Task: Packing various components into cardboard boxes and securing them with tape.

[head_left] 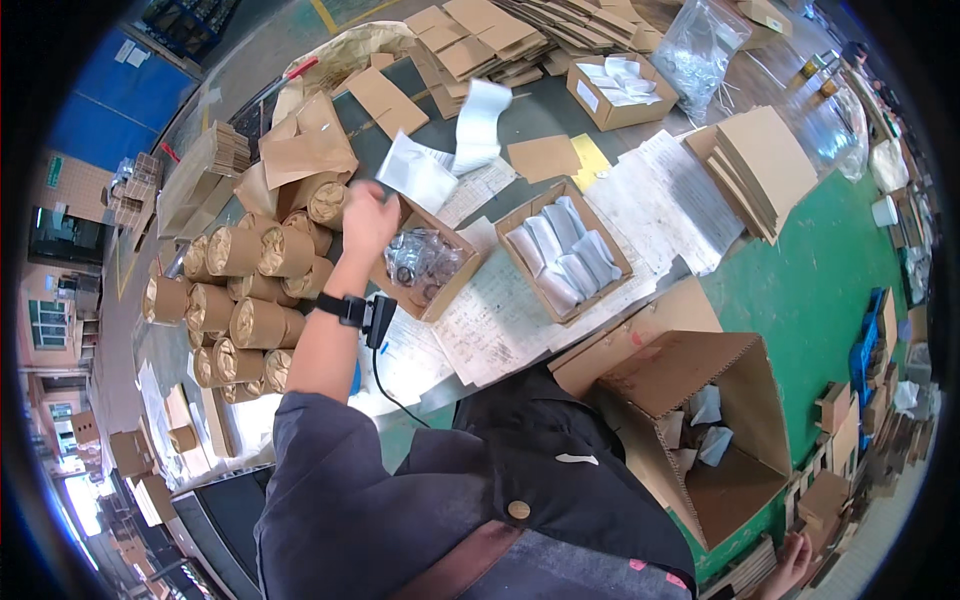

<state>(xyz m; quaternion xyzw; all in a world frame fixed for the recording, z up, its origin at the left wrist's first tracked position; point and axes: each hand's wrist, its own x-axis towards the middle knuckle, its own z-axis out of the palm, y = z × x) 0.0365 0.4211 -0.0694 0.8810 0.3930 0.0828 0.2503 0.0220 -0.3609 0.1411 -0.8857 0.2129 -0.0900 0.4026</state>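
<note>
My left hand (370,217), its arm stretched forward with a black wrist strap (343,309), is closed at the right end of a brown paper-wrapped roll (327,204). Its fingertips are partly hidden. That roll is at the upper right of a stack of similar wrapped rolls (233,251). Just right of the hand, a small open carton (456,276) holds clear plastic bags with ring-shaped parts. At the lower right edge of the view, my right hand (788,568) shows only in part, fingers slightly apart, with nothing visible in it.
A carton of white-wrapped packets (565,250) stands on paper sheets. At my right, a large open carton (735,470) contains a few packets. Flat cardboard (480,40), a box of papers (622,90) and a plastic bag (700,55) lie farther back. A cable (385,385) hangs from my wrist device.
</note>
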